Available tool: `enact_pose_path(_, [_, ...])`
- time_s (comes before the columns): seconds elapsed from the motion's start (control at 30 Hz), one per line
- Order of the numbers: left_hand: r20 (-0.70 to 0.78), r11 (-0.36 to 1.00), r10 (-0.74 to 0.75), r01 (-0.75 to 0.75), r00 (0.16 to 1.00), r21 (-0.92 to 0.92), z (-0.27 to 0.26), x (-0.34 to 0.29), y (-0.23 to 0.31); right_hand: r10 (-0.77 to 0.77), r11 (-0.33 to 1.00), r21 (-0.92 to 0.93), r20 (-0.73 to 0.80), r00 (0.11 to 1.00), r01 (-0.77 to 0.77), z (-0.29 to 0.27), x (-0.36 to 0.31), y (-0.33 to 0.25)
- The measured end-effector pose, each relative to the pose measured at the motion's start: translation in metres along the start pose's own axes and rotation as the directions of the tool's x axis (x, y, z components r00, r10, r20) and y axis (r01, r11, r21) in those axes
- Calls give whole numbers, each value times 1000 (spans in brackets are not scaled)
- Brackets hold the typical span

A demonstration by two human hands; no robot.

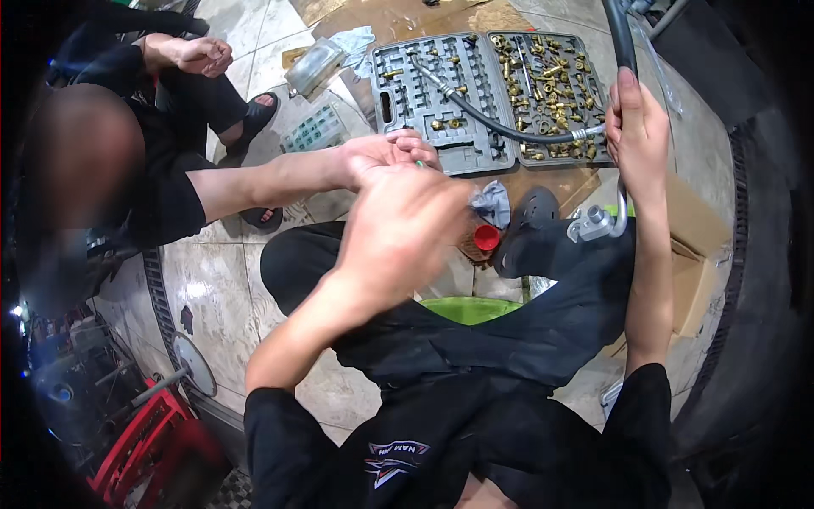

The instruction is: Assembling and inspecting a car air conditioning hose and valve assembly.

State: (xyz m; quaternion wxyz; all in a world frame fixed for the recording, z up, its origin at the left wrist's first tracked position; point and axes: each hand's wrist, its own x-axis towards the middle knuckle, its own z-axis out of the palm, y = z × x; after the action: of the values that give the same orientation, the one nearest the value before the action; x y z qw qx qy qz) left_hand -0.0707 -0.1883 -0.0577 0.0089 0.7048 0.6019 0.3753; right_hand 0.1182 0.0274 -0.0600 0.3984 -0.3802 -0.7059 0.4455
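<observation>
My right hand [642,136] is closed around a black rubber hose [621,38], its thumb lying up along it. Below the fist, a bent metal pipe [624,204] ends in a block fitting [592,225] with a green ring. A second hose stretch [496,127] with crimped metal ends crosses the case and reaches my right fingers; whether they are joined is hidden. Smeared by motion, my left hand [403,233] is at a co-worker's cupped hand [377,157]. A small green thing [420,164] shows between them. My left fingers are mostly hidden.
An open grey case [386,72] of brass fittings [555,85] lies ahead on cardboard. Around it are a compartment box [315,129], a clear container [315,66], a red cap [486,237] and a rag [492,204]. A cardboard box [691,212] stands right; a red stand [144,441] lower left.
</observation>
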Motion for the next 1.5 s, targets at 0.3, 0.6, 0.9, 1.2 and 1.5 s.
enact_pose_path(0.3, [276, 981, -169, 188, 946, -44, -18, 10, -42, 19, 990, 135, 142, 990, -38, -15, -11, -26])
enact_pose_path(0.6, [205, 885, -377, 416, 903, -208, -14, -13, -58, 32, 999, 36, 86, 996, -36, -24, -13, -40])
enact_pose_path(0.9, [-19, 719, -578, 498, 816, -484, -15, 5, -20, 153, 925, 303, 254, 955, -228, -25, -18, -74])
enact_pose_path(1.2, [404, 111, -306, 453, 862, -884, 0, 25, 70, 191, 751, 510, 441, 877, -420, -2, -27, -87])
enact_pose_path(1.5, [658, -577, -341, 403, 671, -710, 24, -1, 47, 338, 747, 401, 457, 823, -530, 39, -25, -59])
